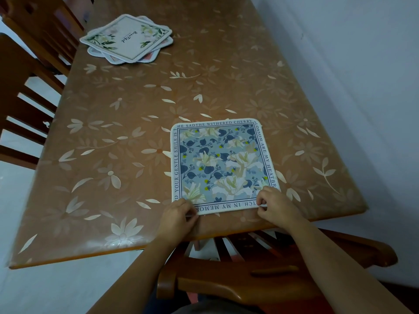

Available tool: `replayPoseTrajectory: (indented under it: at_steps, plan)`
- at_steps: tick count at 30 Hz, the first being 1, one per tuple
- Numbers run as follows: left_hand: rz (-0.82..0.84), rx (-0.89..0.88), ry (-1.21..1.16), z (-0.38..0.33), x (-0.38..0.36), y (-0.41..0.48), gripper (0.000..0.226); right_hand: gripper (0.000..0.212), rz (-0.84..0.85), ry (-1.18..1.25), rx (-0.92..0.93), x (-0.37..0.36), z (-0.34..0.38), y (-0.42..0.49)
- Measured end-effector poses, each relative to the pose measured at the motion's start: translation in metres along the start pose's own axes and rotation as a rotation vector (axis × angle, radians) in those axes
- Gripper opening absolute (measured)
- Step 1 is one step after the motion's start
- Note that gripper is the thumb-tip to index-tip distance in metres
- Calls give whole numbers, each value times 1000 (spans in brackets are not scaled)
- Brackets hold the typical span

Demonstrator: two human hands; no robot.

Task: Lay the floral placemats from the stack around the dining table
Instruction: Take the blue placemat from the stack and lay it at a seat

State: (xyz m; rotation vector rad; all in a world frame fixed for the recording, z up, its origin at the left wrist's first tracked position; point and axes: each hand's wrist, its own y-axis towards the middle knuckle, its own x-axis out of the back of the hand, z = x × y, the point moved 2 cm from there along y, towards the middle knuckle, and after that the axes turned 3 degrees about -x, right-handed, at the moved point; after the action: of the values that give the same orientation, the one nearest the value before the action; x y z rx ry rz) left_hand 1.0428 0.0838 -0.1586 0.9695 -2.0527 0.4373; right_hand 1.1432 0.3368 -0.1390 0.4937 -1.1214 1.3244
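Observation:
A square blue floral placemat with a lettered white border lies flat on the dining table near its front edge. My left hand pinches the mat's near left corner. My right hand pinches its near right corner. A loose stack of placemats, topped by a white mat with green leaves, sits at the far left of the table.
The table has a brown cover with pale flower prints. A wooden chair stands right in front of me under the table edge. Two more wooden chairs line the left side. A white wall runs along the right.

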Motion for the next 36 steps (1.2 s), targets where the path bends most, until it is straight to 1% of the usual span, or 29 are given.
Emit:
replayPoseTrajectory:
  at_steps: [7,18,20,23,26,28,30,33,34,36]
  plan:
    - [-14,31,-32,-3,0,0,15,20,-2,-22,7,0,0,0]
    - [-19,17,-86,-5,0,-6,13,20,-8,-37,22,-1,0,-1]
    - [-57,84,-165,-2,-1,-8,14,18,-45,23,-5,0,1,0]
    - [-149,209,-271,8,6,-8,22,13,-185,123,-122,10,-5,3]
    - [-158,195,-222,16,15,-7,19,11,-256,200,-210,18,-18,3]
    - [-108,175,-176,20,19,-4,21,12,-270,203,-263,20,-26,2]
    - [-18,124,-57,21,18,1,28,15,-286,199,-284,21,-31,2]
    - [148,50,140,20,5,10,51,27,-301,162,-211,20,-24,5]
    - [195,33,196,18,0,13,57,33,-273,129,-161,17,-19,7]
    - [268,14,271,14,-11,19,65,47,-132,-1,-71,0,-8,10]
